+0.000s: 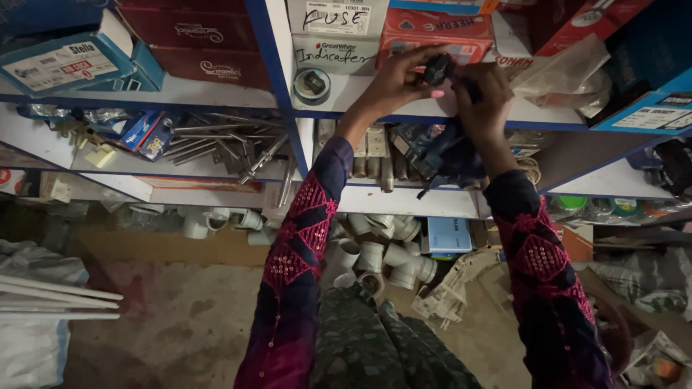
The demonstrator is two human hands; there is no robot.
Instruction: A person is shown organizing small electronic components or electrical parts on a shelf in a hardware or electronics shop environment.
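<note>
Both hands met at the shelf edge: left hand pinched the small black part, right hand curled closed just beside it.

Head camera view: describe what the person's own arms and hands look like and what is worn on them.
Both arms wear long dark navy sleeves patterned with magenta diamond embroidery that glints like sequins. The left hand and right hand are bare, without gloves. A pink-painted nail shows. No rings or watch can be made out.

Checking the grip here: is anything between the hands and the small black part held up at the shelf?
Nothing visible. The left hand and right hand both touch the small black part directly, at the white shelf edge.
</note>
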